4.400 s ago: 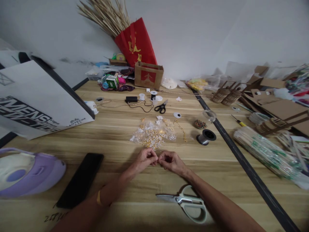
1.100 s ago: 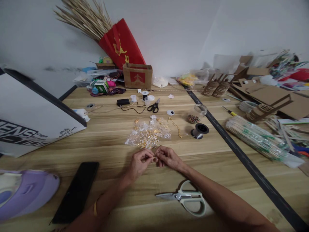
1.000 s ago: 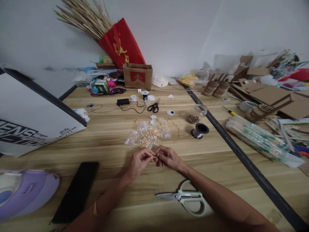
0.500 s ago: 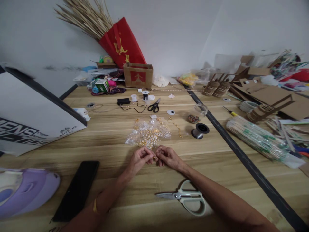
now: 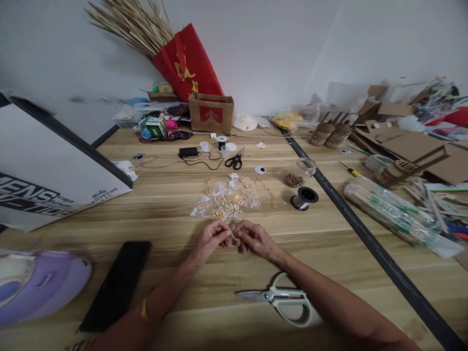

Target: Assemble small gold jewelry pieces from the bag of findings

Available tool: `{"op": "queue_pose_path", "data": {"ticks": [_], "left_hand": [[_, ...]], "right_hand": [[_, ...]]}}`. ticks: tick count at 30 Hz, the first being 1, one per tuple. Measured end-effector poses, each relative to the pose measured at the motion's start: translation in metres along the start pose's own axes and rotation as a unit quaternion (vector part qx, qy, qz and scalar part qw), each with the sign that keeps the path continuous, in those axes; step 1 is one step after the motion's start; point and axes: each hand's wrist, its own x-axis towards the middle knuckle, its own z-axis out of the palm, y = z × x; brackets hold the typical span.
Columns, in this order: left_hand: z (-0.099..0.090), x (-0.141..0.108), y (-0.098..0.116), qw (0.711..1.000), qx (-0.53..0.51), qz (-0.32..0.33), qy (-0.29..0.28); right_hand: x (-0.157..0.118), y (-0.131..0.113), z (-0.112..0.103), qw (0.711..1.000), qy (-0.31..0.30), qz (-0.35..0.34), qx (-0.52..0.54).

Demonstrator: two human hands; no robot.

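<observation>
My left hand [image 5: 214, 239] and my right hand [image 5: 254, 238] meet near the middle of the table, fingertips pinched close together. Between them is a small gold-coloured beaded piece [image 5: 234, 239], gripped from both sides; its details are too small to make out. Just beyond my fingers lies a pile of gold and clear beads and small plastic bags [image 5: 224, 202]. A gold chain [image 5: 268, 194] rests to the right of the pile. Nearer to me, scissors with pale handles [image 5: 281, 297] lie beside my right forearm.
A spool of wire [image 5: 304, 198] and a jar of beads [image 5: 295, 179] stand right of the pile. Black scissors [image 5: 235, 160] lie behind it. A black phone [image 5: 116, 286] and a purple appliance [image 5: 47, 287] are at left, wrapped sticks [image 5: 391, 209] at right.
Both hands remain together at the small piece, with only slight finger movement. The view has shifted very slightly.
</observation>
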Motion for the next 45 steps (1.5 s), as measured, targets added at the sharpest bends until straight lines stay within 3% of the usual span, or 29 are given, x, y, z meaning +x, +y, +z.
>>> {"op": "queue_pose_path", "data": {"ticks": [22,29,37,45], "left_hand": [[-0.004,0.000,0.000,0.998,0.002,0.000,-0.057],[-0.003,0.001,-0.001,0.999,0.010,-0.008,-0.039],[-0.003,0.003,-0.007,0.999,-0.005,-0.026,-0.042],[-0.008,0.006,-0.011,0.996,0.002,-0.054,-0.071]], "right_hand": [[-0.003,-0.001,0.001,0.999,-0.014,-0.007,-0.033],[-0.006,-0.003,0.003,0.994,-0.006,-0.034,-0.100],[-0.009,-0.006,0.001,0.970,-0.017,-0.096,-0.224],[-0.010,-0.006,0.001,0.964,-0.012,-0.102,-0.246]]}}
